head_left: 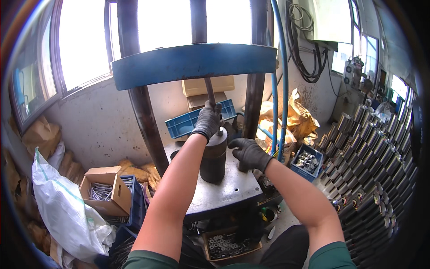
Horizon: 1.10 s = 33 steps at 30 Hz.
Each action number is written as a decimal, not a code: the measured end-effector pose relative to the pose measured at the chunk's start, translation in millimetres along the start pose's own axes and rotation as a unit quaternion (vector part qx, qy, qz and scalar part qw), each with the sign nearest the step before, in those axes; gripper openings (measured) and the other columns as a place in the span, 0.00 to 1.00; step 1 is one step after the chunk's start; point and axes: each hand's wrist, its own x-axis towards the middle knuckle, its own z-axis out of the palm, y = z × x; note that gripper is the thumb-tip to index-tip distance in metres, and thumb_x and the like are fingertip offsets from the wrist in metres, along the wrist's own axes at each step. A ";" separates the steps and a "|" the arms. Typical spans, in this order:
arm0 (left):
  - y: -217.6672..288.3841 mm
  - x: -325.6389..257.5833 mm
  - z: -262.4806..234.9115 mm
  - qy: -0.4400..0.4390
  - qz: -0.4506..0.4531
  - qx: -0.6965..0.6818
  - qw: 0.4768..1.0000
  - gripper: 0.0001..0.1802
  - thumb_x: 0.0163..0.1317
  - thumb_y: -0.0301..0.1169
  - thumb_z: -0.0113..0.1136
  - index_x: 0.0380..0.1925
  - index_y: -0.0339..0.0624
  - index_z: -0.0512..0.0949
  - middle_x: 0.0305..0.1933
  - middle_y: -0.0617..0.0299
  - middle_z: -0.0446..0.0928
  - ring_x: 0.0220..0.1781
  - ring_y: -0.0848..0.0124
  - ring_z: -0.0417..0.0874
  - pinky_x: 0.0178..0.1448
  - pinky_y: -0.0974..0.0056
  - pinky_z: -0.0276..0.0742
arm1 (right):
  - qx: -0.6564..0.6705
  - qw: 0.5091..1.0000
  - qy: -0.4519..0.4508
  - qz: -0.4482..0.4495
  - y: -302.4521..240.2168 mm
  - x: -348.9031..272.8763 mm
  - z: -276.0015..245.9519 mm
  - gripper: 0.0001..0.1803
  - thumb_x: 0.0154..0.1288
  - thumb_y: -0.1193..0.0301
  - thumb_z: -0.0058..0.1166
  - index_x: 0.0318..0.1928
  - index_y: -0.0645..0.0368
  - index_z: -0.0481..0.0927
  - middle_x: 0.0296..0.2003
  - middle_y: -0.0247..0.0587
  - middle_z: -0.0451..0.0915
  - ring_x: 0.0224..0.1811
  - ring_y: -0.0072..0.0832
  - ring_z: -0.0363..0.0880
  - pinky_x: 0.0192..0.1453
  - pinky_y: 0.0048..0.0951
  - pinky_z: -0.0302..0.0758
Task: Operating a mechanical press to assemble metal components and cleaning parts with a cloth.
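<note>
My left hand, in a dark grey knitted glove, is closed around the lower end of a thin steel rod that runs down from the blue crossbeam. Just below that hand stands an upright dark metal cylinder with a narrower neck, on the steel press table. My right hand, also gloved, hovers right of the cylinder, in front of the press's right column. Its fingers are loosely bent and apart, with nothing visible in them. The rod's lower end is hidden by my left hand.
A blue crate leans behind the table. Left are a cardboard box of metal pins and a white sack. Blue hoses hang at right, above a blue bin of small parts. Stacked metal cylinders fill the right side.
</note>
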 end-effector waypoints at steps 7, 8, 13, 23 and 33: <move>-8.0 5.0 -5.9 0.049 0.051 0.189 0.979 0.16 0.80 0.42 0.55 0.49 0.40 0.74 0.29 0.56 0.81 0.31 0.64 0.85 0.37 0.55 0.82 | -0.416 0.873 -0.244 -0.078 -28.4 -150.6 -106.8 0.16 0.67 0.56 0.58 0.42 0.54 0.86 0.39 0.45 0.84 0.43 0.46 0.85 0.53 0.49 0.79; -9.5 6.6 -3.8 0.051 0.050 0.189 0.979 0.16 0.80 0.42 0.55 0.49 0.40 0.74 0.29 0.56 0.81 0.31 0.64 0.85 0.37 0.55 0.82 | -0.454 0.845 -0.280 -0.052 -24.7 -171.2 -122.3 0.18 0.67 0.53 0.58 0.43 0.53 0.87 0.40 0.44 0.85 0.42 0.46 0.85 0.53 0.49 0.79; -2.8 1.6 0.9 0.054 0.045 0.166 0.984 0.16 0.80 0.42 0.56 0.52 0.40 0.75 0.30 0.55 0.82 0.31 0.64 0.86 0.38 0.55 0.83 | -0.354 0.849 -0.358 0.158 -9.5 -263.8 -185.2 0.28 0.72 0.47 0.53 0.58 0.54 0.87 0.56 0.45 0.85 0.56 0.46 0.86 0.62 0.46 0.79; -3.1 0.6 3.5 0.057 0.043 0.171 0.983 0.16 0.80 0.43 0.55 0.51 0.41 0.74 0.27 0.59 0.79 0.29 0.67 0.84 0.34 0.58 0.81 | -0.382 0.898 0.202 -0.085 6.2 -241.2 -161.5 0.14 0.58 0.80 0.63 0.45 0.55 0.82 0.38 0.48 0.83 0.40 0.49 0.83 0.46 0.47 0.80; 2.1 6.5 7.8 0.029 0.042 0.191 0.980 0.17 0.81 0.43 0.54 0.53 0.40 0.74 0.28 0.58 0.78 0.27 0.68 0.82 0.34 0.58 0.81 | -0.390 0.883 0.249 -0.079 40.2 -147.3 -185.2 0.15 0.65 0.77 0.62 0.52 0.58 0.82 0.43 0.50 0.83 0.43 0.49 0.84 0.47 0.48 0.80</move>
